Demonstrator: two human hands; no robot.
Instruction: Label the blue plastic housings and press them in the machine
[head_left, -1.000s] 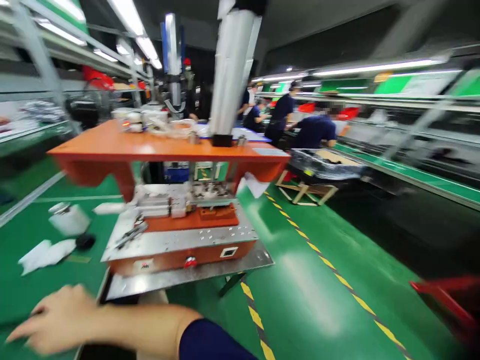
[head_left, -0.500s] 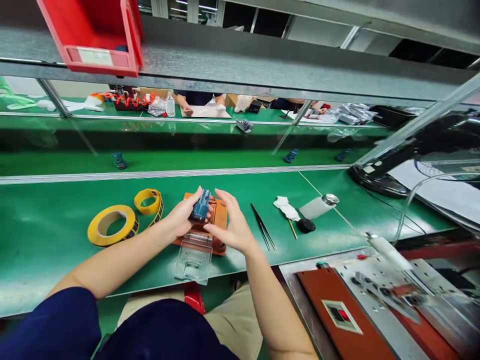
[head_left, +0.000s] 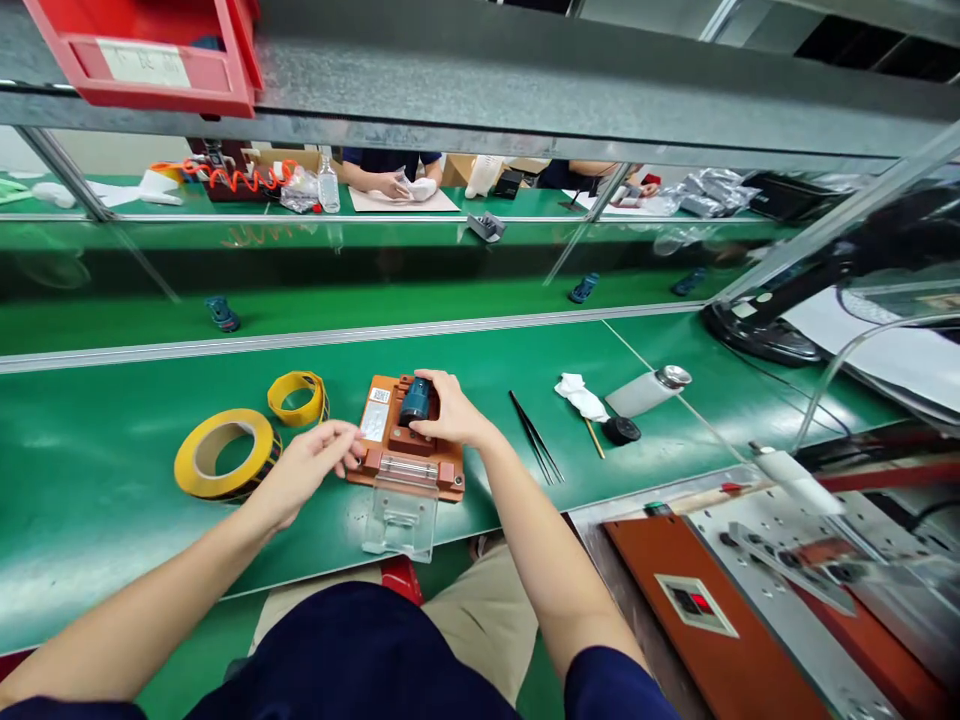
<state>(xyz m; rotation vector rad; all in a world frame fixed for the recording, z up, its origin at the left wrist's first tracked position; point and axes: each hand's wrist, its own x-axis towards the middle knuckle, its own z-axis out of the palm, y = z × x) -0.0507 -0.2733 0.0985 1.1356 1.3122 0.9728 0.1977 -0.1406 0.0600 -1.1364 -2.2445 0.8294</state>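
My right hand (head_left: 451,408) is closed on a small dark blue part (head_left: 415,400), which sits at the upper middle of an orange fixture (head_left: 446,472). The fixture's clear hinged cover (head_left: 400,520) lies folded down toward the bench's front edge. Just left of the fixture, my left hand (head_left: 319,460) has its fingers loosely bent and apart, with nothing in them. A white label shows on the fixture's left side.
Yellow tape rolls (head_left: 225,453) lie left of the fixture. To its right are black tweezers (head_left: 536,437), a white cloth (head_left: 582,397), a white bottle (head_left: 646,390) and a press machine (head_left: 795,560). A person's hands (head_left: 409,186) work across the bench.
The blue part has gone from between both hands down onto the fixture, with my right hand on it. My left hand has let go and moved left. The view has shifted slightly.
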